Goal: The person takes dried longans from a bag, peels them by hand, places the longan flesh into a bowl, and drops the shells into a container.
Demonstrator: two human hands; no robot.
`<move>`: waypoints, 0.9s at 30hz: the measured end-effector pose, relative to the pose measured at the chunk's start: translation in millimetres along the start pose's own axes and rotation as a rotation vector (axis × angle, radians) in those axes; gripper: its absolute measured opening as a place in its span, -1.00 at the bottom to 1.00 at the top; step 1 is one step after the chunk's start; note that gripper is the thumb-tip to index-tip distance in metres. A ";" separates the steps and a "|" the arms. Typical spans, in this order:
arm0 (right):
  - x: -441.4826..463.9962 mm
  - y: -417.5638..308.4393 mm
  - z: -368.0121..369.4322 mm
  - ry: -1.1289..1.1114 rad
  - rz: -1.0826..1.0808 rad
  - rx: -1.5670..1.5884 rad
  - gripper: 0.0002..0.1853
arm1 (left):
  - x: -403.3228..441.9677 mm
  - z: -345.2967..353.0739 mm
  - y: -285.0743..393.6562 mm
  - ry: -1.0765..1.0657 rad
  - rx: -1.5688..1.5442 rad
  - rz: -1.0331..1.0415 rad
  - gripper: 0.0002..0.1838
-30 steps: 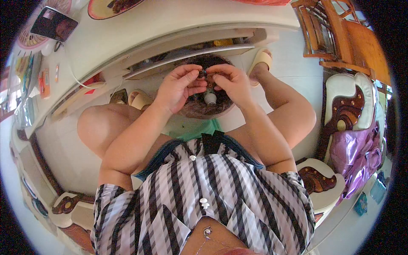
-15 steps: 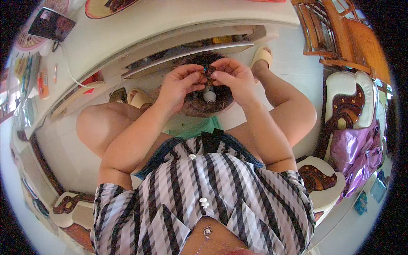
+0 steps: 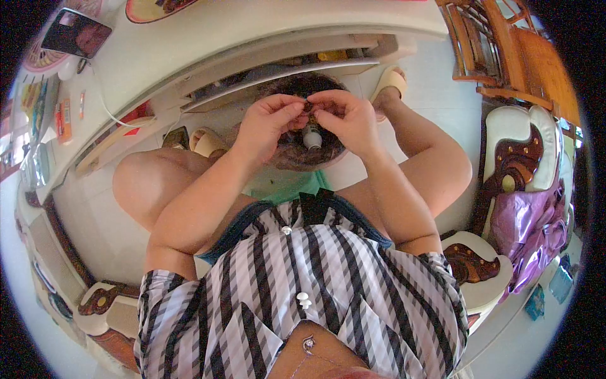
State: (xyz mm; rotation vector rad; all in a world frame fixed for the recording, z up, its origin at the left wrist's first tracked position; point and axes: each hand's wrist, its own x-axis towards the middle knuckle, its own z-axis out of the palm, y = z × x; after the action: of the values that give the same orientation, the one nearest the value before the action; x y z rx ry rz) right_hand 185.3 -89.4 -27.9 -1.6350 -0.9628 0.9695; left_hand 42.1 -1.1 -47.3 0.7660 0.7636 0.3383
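Note:
My left hand (image 3: 268,123) and my right hand (image 3: 350,118) meet in front of me, fingertips nearly touching. Both are closed in a pinch around a small dark piece (image 3: 307,103), too small to name and mostly covered by the fingers. Right below them stands a round, dark brown container (image 3: 293,158) with a mottled rim. A whitish, bottle-shaped thing (image 3: 312,137) lies in it under my hands, its upper part partly hidden. The container's other contents are too dark to make out.
A pale table (image 3: 265,19) with an open drawer or shelf (image 3: 284,79) is ahead. It carries a phone (image 3: 77,33), a red-rimmed tray (image 3: 132,16) and an orange packet (image 3: 63,121). A carved cream chair (image 3: 517,136) with purple fabric (image 3: 524,221) stands right. Green material (image 3: 284,186) lies between my legs.
My fingertips have shifted slightly and drawn a little closer together over the small piece. The blue glint seen between them earlier is now less visible. The container and its contents look unchanged.

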 end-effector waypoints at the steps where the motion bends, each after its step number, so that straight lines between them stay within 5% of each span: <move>1: 0.8 -1.2 -2.1 -0.016 0.003 -0.023 -0.77 | 0.7 -1.2 0.2 -0.013 -0.059 -0.025 -0.83; 5: 2.4 1.8 -5.0 -0.040 -0.003 -0.169 -0.78 | 2.4 -4.4 2.8 -0.051 -0.224 -0.090 -0.86; 8: 7.9 11.5 -4.1 0.071 -0.432 -0.447 -0.81 | 2.3 -5.2 4.9 -0.059 -0.238 -0.098 -0.87; 11: 0.8 -8.2 0.7 0.057 -0.184 -0.194 -0.83 | 2.8 -5.7 3.7 -0.044 -0.196 -0.091 -0.86; 21: -2.4 -7.0 4.2 0.048 -0.190 -0.143 -0.81 | -3.1 -0.9 8.3 -0.021 0.056 0.016 -0.87; 27: -2.6 -2.5 4.0 -0.005 -0.021 0.089 -0.78 | -2.0 -3.1 13.0 -0.103 -0.138 -0.138 -0.87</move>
State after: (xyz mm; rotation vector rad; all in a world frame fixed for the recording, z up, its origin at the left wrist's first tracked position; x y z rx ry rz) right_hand 180.3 -89.9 -25.9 -1.5464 -0.9254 0.9892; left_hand 38.5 8.3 -38.3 0.5931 0.6848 0.2225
